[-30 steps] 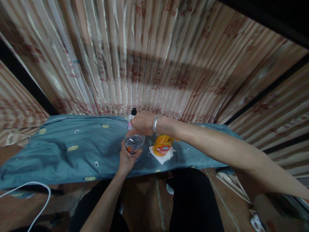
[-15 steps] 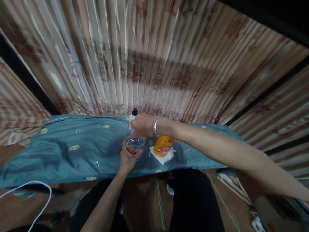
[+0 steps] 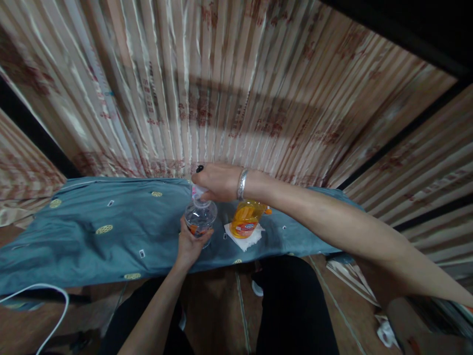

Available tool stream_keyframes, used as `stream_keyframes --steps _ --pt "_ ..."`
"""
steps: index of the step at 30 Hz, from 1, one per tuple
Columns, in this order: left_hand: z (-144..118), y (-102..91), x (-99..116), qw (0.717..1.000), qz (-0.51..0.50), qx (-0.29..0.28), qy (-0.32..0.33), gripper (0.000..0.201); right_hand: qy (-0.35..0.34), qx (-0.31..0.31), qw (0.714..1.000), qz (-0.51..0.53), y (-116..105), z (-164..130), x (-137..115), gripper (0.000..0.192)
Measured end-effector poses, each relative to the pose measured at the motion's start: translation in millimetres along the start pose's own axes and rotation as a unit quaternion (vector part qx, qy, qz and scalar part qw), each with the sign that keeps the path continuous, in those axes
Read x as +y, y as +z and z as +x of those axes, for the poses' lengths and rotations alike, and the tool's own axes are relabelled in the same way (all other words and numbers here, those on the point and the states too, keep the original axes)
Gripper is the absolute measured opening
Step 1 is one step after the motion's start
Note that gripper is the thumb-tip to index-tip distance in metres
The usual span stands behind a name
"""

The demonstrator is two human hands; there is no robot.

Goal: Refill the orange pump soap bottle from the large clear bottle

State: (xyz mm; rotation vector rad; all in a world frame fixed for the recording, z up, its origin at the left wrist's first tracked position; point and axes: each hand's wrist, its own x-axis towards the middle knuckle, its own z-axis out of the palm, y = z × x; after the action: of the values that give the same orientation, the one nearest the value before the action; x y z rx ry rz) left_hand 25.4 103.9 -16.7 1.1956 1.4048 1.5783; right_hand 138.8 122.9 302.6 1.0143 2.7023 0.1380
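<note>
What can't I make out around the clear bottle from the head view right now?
- Clear bottle: neck and cap mostly hidden under the right hand.
- Its lower part: covered by the left hand.
- Orange bottle: top hidden behind the right wrist; label too small to read.
- White tissue: partly under the orange bottle.

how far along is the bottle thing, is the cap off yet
Not off yet, it seems. The clear bottle stands upright on the blue cloth, its base gripped by the left hand. The right hand is closed over its top, where a dark cap just peeks out. The orange bottle on the white tissue sits untouched beside it.
</note>
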Motion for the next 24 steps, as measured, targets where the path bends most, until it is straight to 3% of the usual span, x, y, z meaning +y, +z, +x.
stream_keyframes --steps 3,5,7,10,12,14,16,19,24 --pt "0.1 -1.0 7.8 1.000 0.004 0.004 -0.007 0.088 0.051 0.100 0.993 0.044 -12.9 -34.9 20.9 0.034" --pt "0.0 -1.9 11.7 1.000 0.007 0.004 -0.009 0.084 0.107 0.206 0.966 0.114 -0.8 -66.8 45.4 0.042" --pt "-0.1 -2.9 14.3 1.000 0.016 0.009 -0.012 0.082 0.169 0.325 0.906 0.214 35.2 -99.7 73.6 0.053" --pt "0.0 -4.4 16.4 0.999 0.036 0.024 -0.018 0.083 0.270 0.432 0.765 0.395 123.9 -136.5 105.9 0.062" --pt "0.2 -5.2 16.9 0.998 0.045 0.029 -0.021 0.083 0.421 0.401 0.669 0.463 189.1 -147.0 113.0 0.059" --pt "0.3 -6.2 17.3 0.998 0.052 0.031 -0.023 0.081 0.482 0.352 0.649 0.472 245.4 -147.5 109.9 0.051" --pt "0.1 -7.4 17.9 0.997 0.061 0.033 -0.026 0.080 0.523 0.305 0.642 0.470 287.2 -142.3 103.2 0.044" --pt "-0.5 -10.2 19.0 0.996 0.074 0.031 -0.030 0.080 0.567 0.240 0.640 0.460 323.7 -132.3 99.9 0.037" --pt "-1.0 -14.8 20.6 0.995 0.093 0.020 -0.042 0.085 0.598 0.199 0.652 0.421 348.2 -123.6 113.2 0.037"
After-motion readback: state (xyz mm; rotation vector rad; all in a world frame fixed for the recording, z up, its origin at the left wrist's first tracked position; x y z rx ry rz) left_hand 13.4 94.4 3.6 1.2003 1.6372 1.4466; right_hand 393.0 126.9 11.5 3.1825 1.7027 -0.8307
